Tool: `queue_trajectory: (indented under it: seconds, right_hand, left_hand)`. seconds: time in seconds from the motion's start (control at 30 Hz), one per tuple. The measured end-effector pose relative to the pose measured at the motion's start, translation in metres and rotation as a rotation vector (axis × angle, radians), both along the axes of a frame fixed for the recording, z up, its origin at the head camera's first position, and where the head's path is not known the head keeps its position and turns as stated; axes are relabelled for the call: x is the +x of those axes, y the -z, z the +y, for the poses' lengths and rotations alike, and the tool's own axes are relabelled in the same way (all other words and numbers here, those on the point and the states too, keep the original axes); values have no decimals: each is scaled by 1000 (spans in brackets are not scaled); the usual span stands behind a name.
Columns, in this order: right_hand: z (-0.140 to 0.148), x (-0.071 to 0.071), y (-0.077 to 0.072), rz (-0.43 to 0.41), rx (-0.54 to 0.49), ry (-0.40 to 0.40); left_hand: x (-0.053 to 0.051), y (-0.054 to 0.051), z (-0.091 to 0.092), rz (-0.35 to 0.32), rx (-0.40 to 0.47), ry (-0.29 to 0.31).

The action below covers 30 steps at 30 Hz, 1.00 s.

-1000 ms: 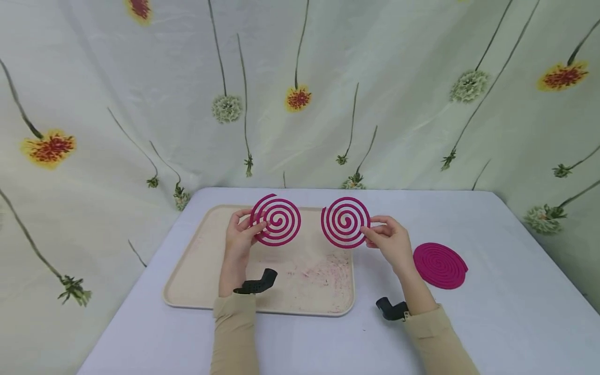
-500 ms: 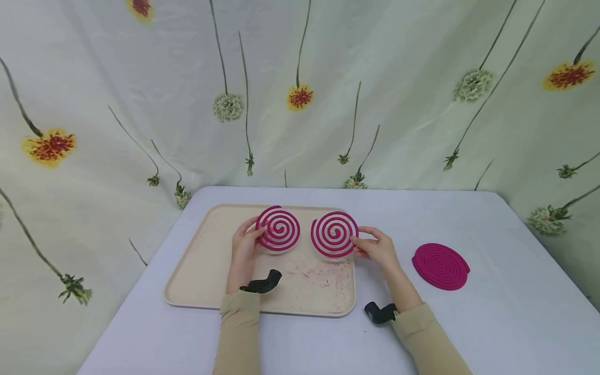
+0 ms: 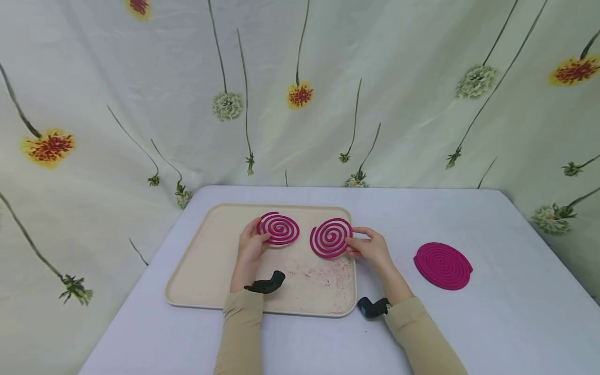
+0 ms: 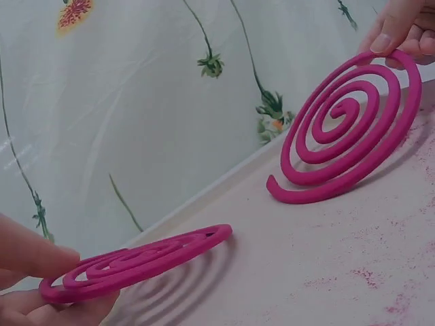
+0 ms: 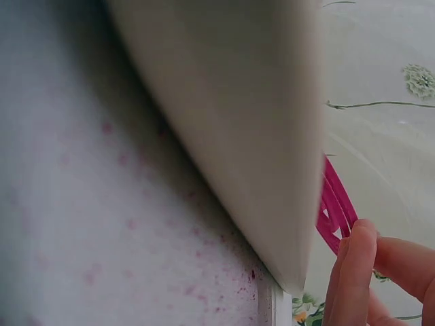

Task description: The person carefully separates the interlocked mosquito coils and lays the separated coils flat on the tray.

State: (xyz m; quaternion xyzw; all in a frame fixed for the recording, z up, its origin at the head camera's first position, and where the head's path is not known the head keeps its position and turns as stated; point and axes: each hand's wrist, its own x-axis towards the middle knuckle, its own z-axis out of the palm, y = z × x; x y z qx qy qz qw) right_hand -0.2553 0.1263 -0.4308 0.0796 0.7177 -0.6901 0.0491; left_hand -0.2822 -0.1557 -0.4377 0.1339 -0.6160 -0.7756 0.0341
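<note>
In the head view, my left hand [image 3: 250, 249] pinches an open magenta mosquito coil [image 3: 279, 227] at its left edge, thumb on top. My right hand [image 3: 373, 251] pinches a second, similar coil [image 3: 330, 237] at its right edge. Both coils are held above a beige tray [image 3: 211, 260]. The left wrist view shows the left coil [image 4: 156, 268] almost flat just over the tray, casting a shadow, while the right coil [image 4: 370, 176] is tilted more steeply. In the right wrist view a blurred beige edge hides most of that coil [image 5: 343, 197].
A tightly wound magenta coil disc [image 3: 442, 265] lies on the white-covered table [image 3: 506, 323] to the right of the tray. Pinkish crumbs dot the tray's right part. A flower-printed curtain [image 3: 403, 130] hangs behind the table.
Both hands have lowered the coils toward the tray and tipped them flatter. The right hand has moved left, the left hand slightly right, so the coils are closer together.
</note>
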Motion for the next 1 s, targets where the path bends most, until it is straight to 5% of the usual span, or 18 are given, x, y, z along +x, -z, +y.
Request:
queue_trajectory:
  seconds: [0.33,0.63,1.0]
  right_hand:
    - [1,-2,4,74,-114,-69]
    - [24,12,-20,123,-8,-122]
    - [93,29,-39,206,156,-131]
  left_hand:
    - [3,-2,2,40,-148,75]
    - [7,-8,2,74,-180,63]
    - [21,-38,11,310,-144,122]
